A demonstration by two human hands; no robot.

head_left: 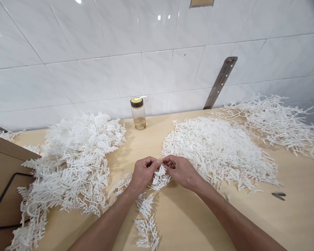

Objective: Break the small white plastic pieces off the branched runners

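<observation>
My left hand (146,171) and my right hand (180,170) meet at the middle of the table, fingertips pinched together. Between them they hold a white plastic branch sprig (161,179) with many thin tips, which hangs below the fingers. The exact spot they grip is hidden by the fingers. More white branch pieces (146,223) lie in a strand on the table below my left hand. Just beyond my right hand spreads a heap of short white sprigs (217,150). Left of my left hand is a taller heap of white branches (73,164).
A clear bottle (139,115) with a dark and yellow lid stands near the tiled wall (122,76). Long bare white branches (279,122) lie at the back right. Small dark snips (278,196) rest at the right. A brown cardboard box (5,181) stands at the left edge.
</observation>
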